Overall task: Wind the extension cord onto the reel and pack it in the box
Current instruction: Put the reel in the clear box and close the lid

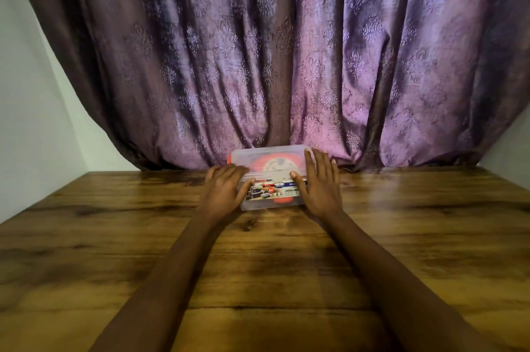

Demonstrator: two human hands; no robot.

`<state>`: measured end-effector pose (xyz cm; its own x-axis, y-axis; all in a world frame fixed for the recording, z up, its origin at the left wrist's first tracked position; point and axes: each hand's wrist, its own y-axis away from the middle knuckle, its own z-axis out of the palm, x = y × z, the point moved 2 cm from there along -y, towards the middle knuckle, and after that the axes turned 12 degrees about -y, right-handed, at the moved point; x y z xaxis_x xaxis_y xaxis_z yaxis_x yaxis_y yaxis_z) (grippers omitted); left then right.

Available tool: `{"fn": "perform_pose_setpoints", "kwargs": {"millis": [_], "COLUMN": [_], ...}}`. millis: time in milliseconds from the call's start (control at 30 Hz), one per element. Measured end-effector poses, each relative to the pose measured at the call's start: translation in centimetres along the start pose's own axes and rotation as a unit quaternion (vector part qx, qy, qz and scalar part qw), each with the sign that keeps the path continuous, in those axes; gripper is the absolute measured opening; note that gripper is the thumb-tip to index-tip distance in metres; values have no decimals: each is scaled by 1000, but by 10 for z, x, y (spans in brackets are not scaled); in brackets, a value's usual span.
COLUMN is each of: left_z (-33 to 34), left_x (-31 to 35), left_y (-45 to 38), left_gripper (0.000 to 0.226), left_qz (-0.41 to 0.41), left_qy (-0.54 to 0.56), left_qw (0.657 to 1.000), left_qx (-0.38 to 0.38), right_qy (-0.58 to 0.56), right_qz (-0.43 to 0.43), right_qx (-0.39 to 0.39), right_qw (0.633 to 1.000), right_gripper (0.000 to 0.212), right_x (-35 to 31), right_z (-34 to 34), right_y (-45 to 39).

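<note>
Flat, fingers spread, left hand (226,188) and right hand (318,182) press the box (272,176) lid — push evenly at both ends, reel (275,163) inside.

The box (271,176) sits on the worktop (114,251) at its far edge, before the curtain (258,50). The reel (275,165) lies inside it. The left hand (225,189) rests on its left end, the right hand (319,182) on its right.

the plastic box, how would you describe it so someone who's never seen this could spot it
Follow the wooden table to its far edge, under the purple curtain. Between both hands sits the clear plastic box, with something orange showing through and a printed label on its front.
</note>
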<state>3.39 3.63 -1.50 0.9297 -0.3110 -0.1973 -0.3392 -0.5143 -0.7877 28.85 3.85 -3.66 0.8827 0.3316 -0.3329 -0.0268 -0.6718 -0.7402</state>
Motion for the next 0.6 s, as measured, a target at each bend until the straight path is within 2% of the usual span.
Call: {"fn": "perform_pose_setpoints", "kwargs": {"millis": [100,233,367,433,500,600], "left_z": [-12,-30,-42,-46,-55,-75], "left_x": [-2,1,-28,-51,-74,-107], "left_y": [1,12,31,45,61,84], "left_gripper": [35,33,32,36,36,31], "left_qz": [15,-13,-43,-65,-93,-111], "left_qy": [-80,-157,-166,-145,-142,-176], "left_qw": [997,987,985,987,985,978], "left_qx": [16,8,14,-9,-27,-15], "right_qy": [-28,-189,-238,-255,-277,-330], "right_qz": [47,116,83,57,45,44], "right_qx": [9,-6,-81,-130,-189,-252], "right_qw": [998,975,964,957,941,909], "right_gripper": [63,49,56,60,63,69], "right_x": [-17,-50,-91,-114,-140,-185], "right_z": [15,43,78,96,116,140], "right_y": [-3,-10,-16,-17,-15,-13]}}
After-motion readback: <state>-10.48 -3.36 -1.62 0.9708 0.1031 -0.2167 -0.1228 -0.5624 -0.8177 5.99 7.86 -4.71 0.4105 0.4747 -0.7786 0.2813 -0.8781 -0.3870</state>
